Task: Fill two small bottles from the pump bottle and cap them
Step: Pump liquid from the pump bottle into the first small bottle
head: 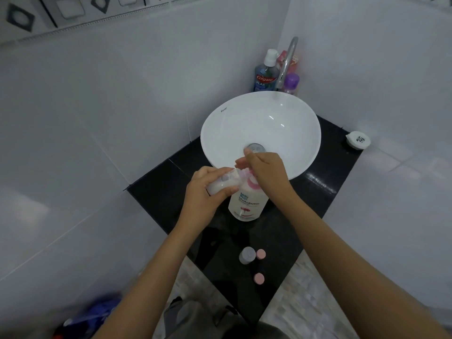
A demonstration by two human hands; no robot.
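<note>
A white pump bottle (247,203) with a pink collar stands on the black counter (159,192) in front of the sink. My right hand (266,171) rests on top of its pump head and hides it. My left hand (208,192) grips a small clear bottle (223,183) tilted on its side, its mouth at the pump spout. A second small bottle (247,255) stands upright near the counter's front corner. Two pink caps lie loose there, one (261,253) beside that bottle and one (258,278) closer to me.
A white basin (293,143) sits on the counter with a chrome faucet (288,59) behind it. Mouthwash (265,74) and a purple-capped bottle (291,83) stand in the back corner. A small white round container (358,140) sits at the right counter edge. White tiled walls close in on both sides.
</note>
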